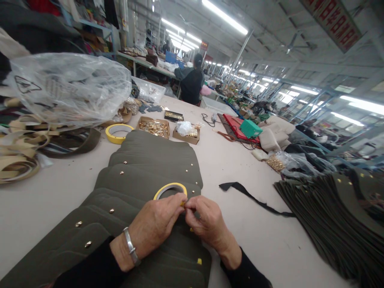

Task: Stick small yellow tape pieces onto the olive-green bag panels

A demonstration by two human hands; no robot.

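Note:
My left hand (159, 222) is closed around the near side of a roll of yellow tape (170, 186), held over the olive fabric panels. Thumb and fingertips of my right hand (208, 224) are pinched together at the roll's right edge, touching my left fingertips. A bit of yellow shows between the hands; whether the right fingers grip the tape's end is hidden. Under both hands lie overlapping dark olive panels (144, 160) with gold-coloured studs. Small yellow tape pieces (199, 261) stick along the panels' right edge.
Behind the panels sit another yellow tape roll (115, 139), a box of gold metal parts (153, 127) and a second small box (187, 139). A black strip (255, 197) and stacked olive pieces (333, 224) lie right. A plastic bag (78, 88) bulges at left. One person (192, 82) sits beyond.

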